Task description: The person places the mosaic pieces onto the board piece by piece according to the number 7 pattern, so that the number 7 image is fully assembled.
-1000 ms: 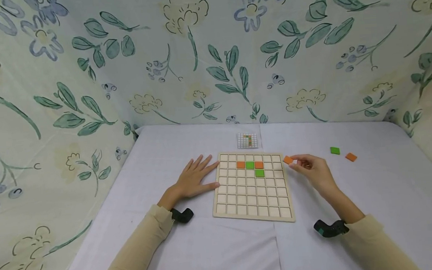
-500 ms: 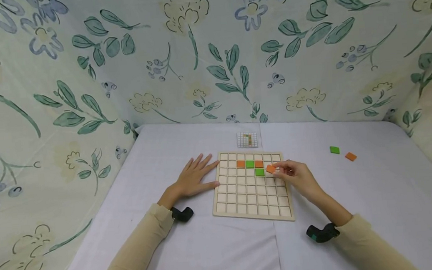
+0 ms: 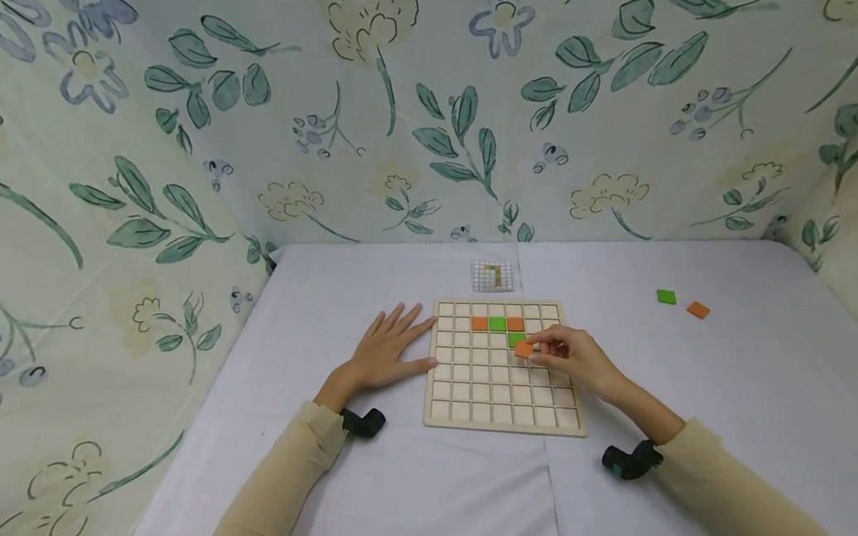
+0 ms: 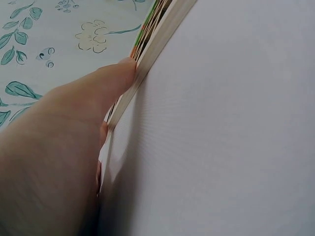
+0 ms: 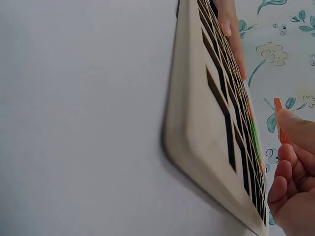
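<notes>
A wooden grid board [image 3: 469, 410] lies on the white cloth. In its second row sit an orange tile [image 3: 480, 323], a green tile [image 3: 497, 324] and another orange tile, with a green tile [image 3: 516, 339] below the right one. My right hand [image 3: 573, 362] pinches a further orange tile [image 3: 524, 349] between thumb and fingers, just below that green tile. The right wrist view shows this held tile [image 5: 279, 115] on edge, raised above the board. My left hand [image 3: 386, 354] lies spread at the board's left side, its thumb [image 4: 120, 76] and fingertips at the edge.
Behind the board lies a small card [image 3: 492, 276] printed with a grid and coloured squares. To the right on the cloth are a loose green tile [image 3: 666, 296] and a loose orange tile [image 3: 698, 310]. A floral curtain [image 3: 390, 138] stands behind the table.
My right hand has carried the orange tile leftward from beyond the board's right edge to over the cells below the lower green tile. The left hand has stayed in place.
</notes>
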A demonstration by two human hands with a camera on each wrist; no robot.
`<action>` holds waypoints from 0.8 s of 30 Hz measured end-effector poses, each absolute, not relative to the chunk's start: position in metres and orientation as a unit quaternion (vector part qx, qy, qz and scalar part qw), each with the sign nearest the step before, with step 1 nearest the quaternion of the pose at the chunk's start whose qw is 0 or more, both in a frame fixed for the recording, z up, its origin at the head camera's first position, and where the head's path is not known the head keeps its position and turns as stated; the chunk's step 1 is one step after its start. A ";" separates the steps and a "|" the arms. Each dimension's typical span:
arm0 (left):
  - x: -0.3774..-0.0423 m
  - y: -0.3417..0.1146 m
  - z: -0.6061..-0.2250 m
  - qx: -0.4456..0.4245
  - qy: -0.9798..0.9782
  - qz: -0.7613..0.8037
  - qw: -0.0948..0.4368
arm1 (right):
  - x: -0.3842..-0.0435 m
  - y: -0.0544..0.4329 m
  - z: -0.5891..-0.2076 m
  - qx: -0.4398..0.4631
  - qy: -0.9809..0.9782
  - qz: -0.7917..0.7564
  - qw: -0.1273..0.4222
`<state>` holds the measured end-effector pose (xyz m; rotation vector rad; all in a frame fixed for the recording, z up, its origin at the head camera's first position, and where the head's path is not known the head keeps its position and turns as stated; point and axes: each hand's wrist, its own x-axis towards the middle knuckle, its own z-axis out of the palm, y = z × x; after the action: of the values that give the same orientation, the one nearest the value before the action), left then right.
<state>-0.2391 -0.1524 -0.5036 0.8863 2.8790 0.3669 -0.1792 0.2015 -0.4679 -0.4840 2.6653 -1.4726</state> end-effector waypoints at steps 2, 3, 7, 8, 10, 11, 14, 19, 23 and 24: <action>-0.239 -0.152 -0.504 0.292 0.947 0.123 0.052 | -0.180 0.202 -0.468 -0.166 0.861 -0.480 0.034; -0.239 -0.152 -0.503 0.294 0.946 0.125 0.049 | -0.180 0.202 -0.468 -0.171 0.860 -0.480 0.034; -0.239 -0.152 -0.504 0.294 0.946 0.125 0.050 | -0.182 0.202 -0.470 -0.187 0.856 -0.481 0.033; -0.239 -0.152 -0.503 0.294 0.947 0.123 0.050 | -0.183 0.203 -0.471 -0.192 0.855 -0.481 0.031; -0.239 -0.152 -0.503 0.294 0.947 0.123 0.050 | -0.184 0.203 -0.473 -0.199 0.856 -0.476 0.026; -0.238 -0.152 -0.503 0.295 0.946 0.123 0.048 | -0.185 0.203 -0.474 -0.202 0.857 -0.474 0.023; -0.237 -0.152 -0.502 0.296 0.946 0.124 0.046 | -0.187 0.204 -0.476 -0.208 0.857 -0.470 0.022; -0.237 -0.152 -0.501 0.295 0.946 0.126 0.046 | -0.190 0.204 -0.479 -0.204 0.862 -0.463 0.034; -0.237 -0.151 -0.501 0.292 0.947 0.126 0.048 | -0.191 0.204 -0.481 -0.207 0.867 -0.451 0.041; -0.237 -0.151 -0.501 0.292 0.947 0.127 0.048 | -0.191 0.204 -0.481 -0.208 0.868 -0.449 0.042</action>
<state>-0.2372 -0.1509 -0.5013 0.8896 2.8873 0.3859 -0.1914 0.2039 -0.4807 -0.6377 2.6556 -1.3756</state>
